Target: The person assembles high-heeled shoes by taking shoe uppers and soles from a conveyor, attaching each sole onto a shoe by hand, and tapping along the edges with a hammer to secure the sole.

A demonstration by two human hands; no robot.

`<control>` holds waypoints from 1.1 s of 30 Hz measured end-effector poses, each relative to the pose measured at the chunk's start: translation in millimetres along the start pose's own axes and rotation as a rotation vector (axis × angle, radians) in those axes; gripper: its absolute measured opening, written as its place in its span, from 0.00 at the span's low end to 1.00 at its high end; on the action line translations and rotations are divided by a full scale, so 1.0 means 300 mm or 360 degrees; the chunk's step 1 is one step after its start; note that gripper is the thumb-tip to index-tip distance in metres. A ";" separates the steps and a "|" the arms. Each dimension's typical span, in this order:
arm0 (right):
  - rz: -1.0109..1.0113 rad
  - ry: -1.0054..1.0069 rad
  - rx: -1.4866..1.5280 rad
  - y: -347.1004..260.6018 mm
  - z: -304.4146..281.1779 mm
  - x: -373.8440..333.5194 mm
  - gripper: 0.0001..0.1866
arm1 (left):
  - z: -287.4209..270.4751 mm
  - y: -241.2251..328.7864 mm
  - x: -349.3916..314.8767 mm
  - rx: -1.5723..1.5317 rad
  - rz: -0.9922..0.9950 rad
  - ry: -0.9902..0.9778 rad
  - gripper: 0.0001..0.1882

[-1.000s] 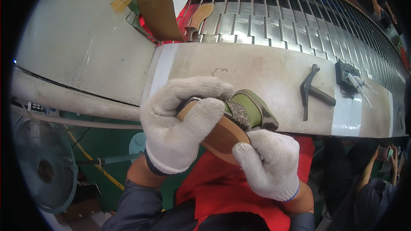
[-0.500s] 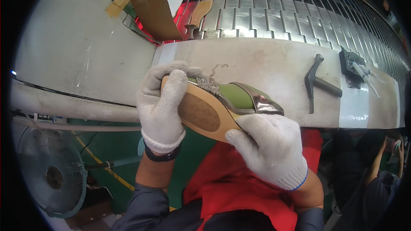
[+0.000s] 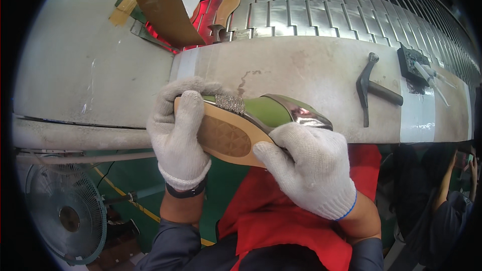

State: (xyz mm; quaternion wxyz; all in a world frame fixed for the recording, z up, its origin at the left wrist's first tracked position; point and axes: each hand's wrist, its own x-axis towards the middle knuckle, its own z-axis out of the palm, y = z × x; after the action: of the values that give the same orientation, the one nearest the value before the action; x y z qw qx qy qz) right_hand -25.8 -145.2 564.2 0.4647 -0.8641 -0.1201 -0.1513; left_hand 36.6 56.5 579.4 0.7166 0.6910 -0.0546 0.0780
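Note:
Both my hands wear white knit gloves and hold a sandal (image 3: 305, 115) on its side over the bench edge. A green shoe last (image 3: 266, 110) fills it, crossed by a glittery strap (image 3: 230, 104) and shiny metallic bands. Its tan outsole (image 3: 226, 140), with a darker patterned patch, faces me. My left hand (image 3: 178, 130) grips the left end, thumb on the outsole and fingers behind. Closed on the outsole's narrower middle, my right hand (image 3: 314, 170) has its thumb pressed at the sole edge and covers the part there.
On the pale bench (image 3: 301, 70) lies a hammer (image 3: 365, 90). Right of it is a black block (image 3: 412, 64) with white-handled tools. Slatted metal conveyor (image 3: 321, 15) runs behind; a tan sole-shaped piece (image 3: 228, 9) lies there. A brown board (image 3: 168, 12) stands left; a fan (image 3: 68, 216) below. Another person (image 3: 452, 211) is at right.
Both hands and the sandal have shifted slightly left, and the outsole sits a little flatter across the view. The grip looks the same. The view itself has moved a little.

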 end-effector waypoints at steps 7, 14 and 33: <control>0.0109 -0.0136 0.0042 0.018 -0.056 0.030 0.14 | 0.046 0.034 -0.016 -0.0024 0.0053 -0.0022 0.10; -0.0172 0.0104 -0.0127 -0.065 -0.268 0.079 0.41 | 0.185 0.184 -0.014 0.0181 0.0345 -0.0685 0.30; 0.1162 0.0197 0.0791 0.205 -0.021 -0.342 0.25 | 0.222 -0.496 0.288 -0.0180 -0.0027 -0.0477 0.21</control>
State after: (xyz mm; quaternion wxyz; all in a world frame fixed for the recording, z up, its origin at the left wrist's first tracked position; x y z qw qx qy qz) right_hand -100.2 -190.5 482.2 0.6875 -0.7013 0.1884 0.0047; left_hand 151.3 -11.7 452.0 0.7387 0.6539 -0.1594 -0.0354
